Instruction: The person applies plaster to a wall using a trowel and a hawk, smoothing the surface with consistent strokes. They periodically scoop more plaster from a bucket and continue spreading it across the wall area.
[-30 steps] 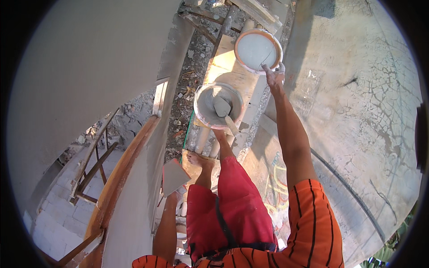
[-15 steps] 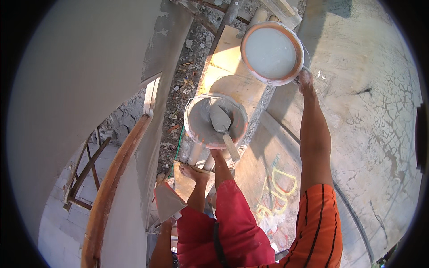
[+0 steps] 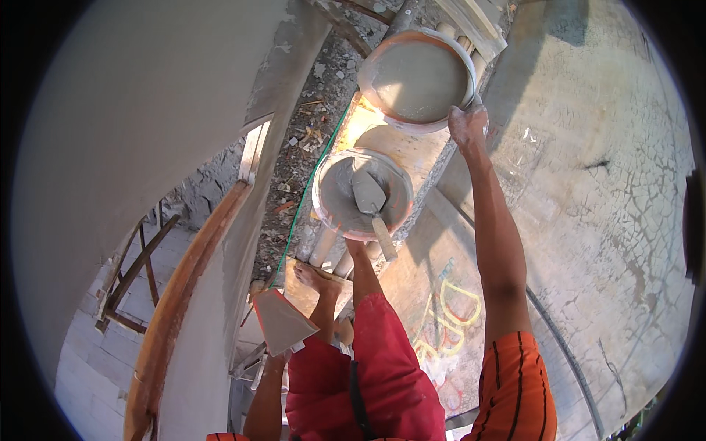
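Observation:
My right hand (image 3: 468, 125) is closed on the right rim of a wide bucket (image 3: 373, 50) of greyish liquid. This bucket is at the far end of the planks. Nearer to me stands a second bucket (image 3: 321, 192), coated inside with grey plaster. A pointed trowel (image 3: 368, 189) lies in it, its blade inside and its handle (image 3: 383, 239) over the near rim. Low on the left, my left hand (image 3: 276, 359) holds a flat, trapezoid plastering board (image 3: 282, 323) with an orange edge; the board hides most of the fingers.
I stand barefoot on a plank platform (image 3: 401, 143) resting on poles (image 3: 323, 246). A grey plastered wall (image 3: 169, 95) curves along the left, with a wooden rail (image 3: 184, 287) beside it. Rubble (image 3: 312, 117) lies below. To the right spreads a cracked concrete surface (image 3: 588, 184).
My right hand has moved left with the far bucket, which has shifted left and slightly away. The liquid in it now looks greyer. The plastering board has turned slightly in my left hand.

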